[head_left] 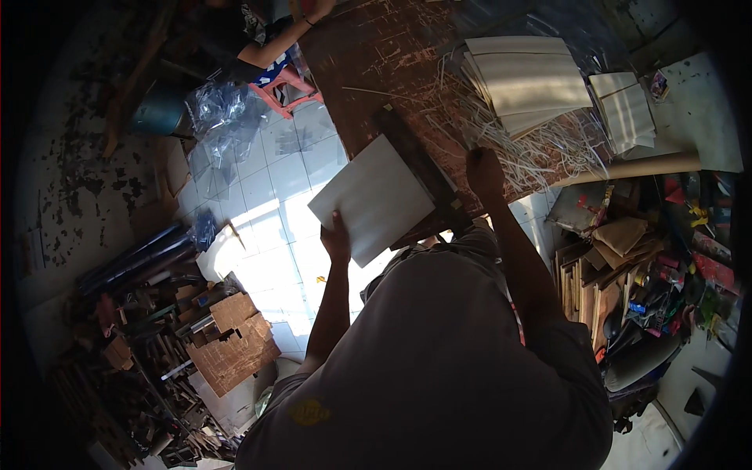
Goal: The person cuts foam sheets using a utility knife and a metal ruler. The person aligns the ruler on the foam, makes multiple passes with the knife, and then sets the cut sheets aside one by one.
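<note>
My left hand (337,238) grips the near left edge of a white rectangular sheet (377,200), thumb on top and the other fingers underneath. The sheet sticks out past the near left edge of the brown worktable (364,59). Along its right side lies a long dark bar (419,160) with small light patches near its ends. To the right of the bar, my right hand (484,174) is closed in a fist above the table, beside a heap of thin white offcut strips (540,160). Whatever the fist holds, if anything, is hidden.
Stacks of pale sheets (529,78) and smaller sheets (623,110) lie at the far right. A co-worker's arm (278,45) shows at the far left near a pink stool (291,92). Wood scraps (231,345) pile up at left; cardboard pieces (619,243) and clutter stand at right.
</note>
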Motion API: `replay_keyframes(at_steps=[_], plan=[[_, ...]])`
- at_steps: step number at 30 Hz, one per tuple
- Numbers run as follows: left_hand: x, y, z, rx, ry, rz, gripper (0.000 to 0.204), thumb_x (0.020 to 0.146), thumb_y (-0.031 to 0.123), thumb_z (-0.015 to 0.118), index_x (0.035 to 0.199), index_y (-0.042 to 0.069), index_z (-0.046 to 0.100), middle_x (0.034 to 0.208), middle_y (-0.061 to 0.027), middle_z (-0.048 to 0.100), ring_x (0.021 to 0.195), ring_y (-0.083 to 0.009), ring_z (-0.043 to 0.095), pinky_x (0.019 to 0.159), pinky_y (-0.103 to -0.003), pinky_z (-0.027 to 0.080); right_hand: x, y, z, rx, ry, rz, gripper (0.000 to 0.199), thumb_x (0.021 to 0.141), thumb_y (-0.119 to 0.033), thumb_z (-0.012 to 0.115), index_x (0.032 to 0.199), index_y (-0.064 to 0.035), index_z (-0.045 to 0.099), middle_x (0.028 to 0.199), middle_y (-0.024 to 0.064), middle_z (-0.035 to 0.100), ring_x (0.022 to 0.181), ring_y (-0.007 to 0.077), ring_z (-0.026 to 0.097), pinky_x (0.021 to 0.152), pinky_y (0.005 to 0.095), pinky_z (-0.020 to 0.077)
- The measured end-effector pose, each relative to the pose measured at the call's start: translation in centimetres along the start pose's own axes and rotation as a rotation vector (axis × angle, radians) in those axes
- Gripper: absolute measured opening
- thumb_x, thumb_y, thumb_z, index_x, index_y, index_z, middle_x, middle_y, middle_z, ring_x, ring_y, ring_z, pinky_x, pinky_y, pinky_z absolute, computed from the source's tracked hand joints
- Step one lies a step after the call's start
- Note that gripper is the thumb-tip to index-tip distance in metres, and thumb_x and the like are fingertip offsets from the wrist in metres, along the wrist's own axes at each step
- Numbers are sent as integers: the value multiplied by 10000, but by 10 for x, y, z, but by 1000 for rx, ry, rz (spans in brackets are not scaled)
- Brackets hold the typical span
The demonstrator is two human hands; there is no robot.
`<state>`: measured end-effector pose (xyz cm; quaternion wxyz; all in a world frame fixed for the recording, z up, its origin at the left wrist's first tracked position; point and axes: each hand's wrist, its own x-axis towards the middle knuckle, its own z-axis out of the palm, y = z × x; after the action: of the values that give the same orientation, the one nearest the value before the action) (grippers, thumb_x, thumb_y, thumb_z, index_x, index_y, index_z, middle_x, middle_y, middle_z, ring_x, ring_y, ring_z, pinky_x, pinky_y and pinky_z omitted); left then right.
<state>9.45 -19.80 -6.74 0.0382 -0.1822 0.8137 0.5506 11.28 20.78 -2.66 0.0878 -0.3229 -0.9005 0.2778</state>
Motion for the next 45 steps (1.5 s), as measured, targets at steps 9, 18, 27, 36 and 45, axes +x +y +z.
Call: replay_keyframes(at_steps=[9, 18, 27, 36, 45], plan=[[-15, 48, -25, 38, -18, 18, 626, 1076, 482, 569, 1372, -70, 583, 1216, -179, 706, 1072, -250, 677, 945, -400, 525, -80, -12, -26, 117, -336, -296, 482, 845, -355, 843, 1135, -43, 619, 1071, 166, 583, 982, 396, 642, 827, 501, 537], [-19, 197, -95, 276, -44, 282, 521, 1061, 385, 628, 1305, -76, 624, 1152, -217, 732, 1021, -241, 696, 901, -385, 540, -62, 30, -32, 270, -96, -265, 468, 755, -220, 868, 1104, -22, 628, 1137, 186, 546, 1101, 407, 570, 920, 503, 492], [-58, 350, -46, 10, -28, 203, 495, 1103, 335, 545, 1426, -40, 566, 1225, -121, 698, 1047, -178, 664, 939, -328, 517, -50, 63, -65, 123, 37, -330, 376, 780, -137, 789, 1118, -59, 643, 1194, 132, 589, 1187, 362, 546, 1041, 498, 422], [-137, 444, 318, -195, -747, 442, 626, 1121, 467, 470, 1483, -43, 493, 1361, -213, 638, 1246, -250, 611, 1058, -375, 458, -43, 110, -117, 198, -70, -338, 324, 818, -148, 804, 1091, -39, 668, 1236, 144, 586, 1199, 353, 553, 1044, 473, 456], [-32, 321, 462, 577, -360, 544, 1012, 911, 718, 658, 1506, -60, 403, 1359, -277, 597, 1185, -367, 651, 983, -473, 542, -26, 164, -151, 300, -250, -332, 314, 804, -175, 824, 1071, -81, 688, 1173, 122, 620, 1165, 344, 591, 981, 461, 499]])
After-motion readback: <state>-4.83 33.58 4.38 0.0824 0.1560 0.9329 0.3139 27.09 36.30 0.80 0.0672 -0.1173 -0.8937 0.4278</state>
